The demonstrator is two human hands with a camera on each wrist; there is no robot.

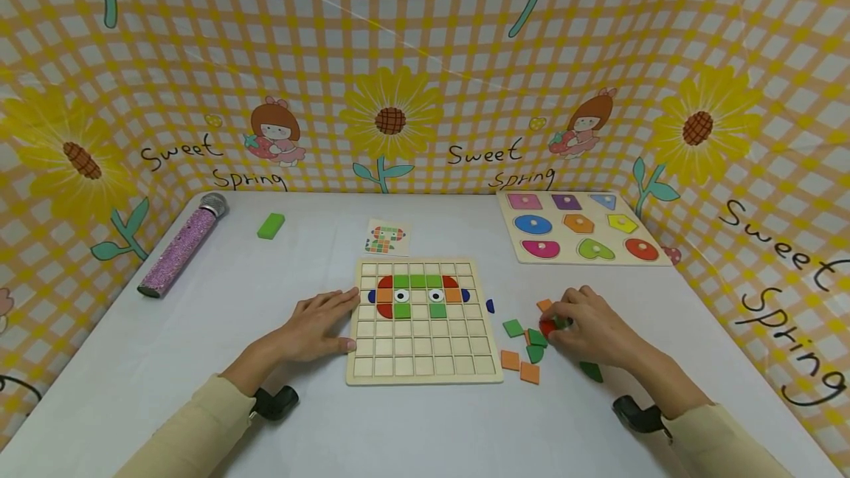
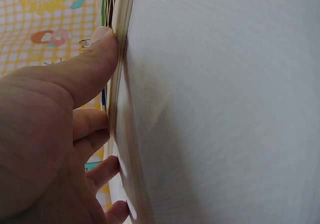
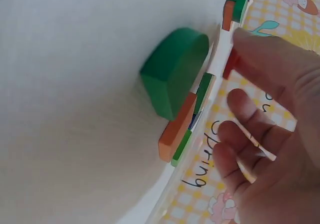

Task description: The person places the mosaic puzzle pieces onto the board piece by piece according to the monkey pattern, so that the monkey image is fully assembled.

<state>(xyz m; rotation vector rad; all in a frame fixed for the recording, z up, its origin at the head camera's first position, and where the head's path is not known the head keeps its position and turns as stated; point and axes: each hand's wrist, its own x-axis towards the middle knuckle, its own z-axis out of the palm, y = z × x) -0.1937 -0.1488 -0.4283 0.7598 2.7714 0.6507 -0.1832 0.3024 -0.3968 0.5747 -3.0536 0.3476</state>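
Observation:
A square wooden grid board (image 1: 425, 366) lies mid-table, its upper rows holding red, green and orange pieces, blue half-rounds and two eye pieces. Along its left edge rests my left hand (image 1: 312, 327), fingers extended, thumb touching the rim lower down. In the left wrist view the thumb (image 2: 95, 64) lies against the board's side. Right of the board, my right hand (image 1: 594, 327) pinches a small red piece (image 1: 546, 328) between thumb and index finger; its other fingers curve loosely in the right wrist view. Around it lie loose green pieces (image 1: 513, 328) and orange squares (image 1: 529, 373).
A picture card (image 1: 387, 237) lies behind the board. At the back right is a shape puzzle (image 1: 584, 255) with knobbed pieces. A glittery pink microphone (image 1: 182, 248) and a green block (image 1: 271, 226) are at the left. A blue half-round (image 1: 490, 306) lies beside the board.

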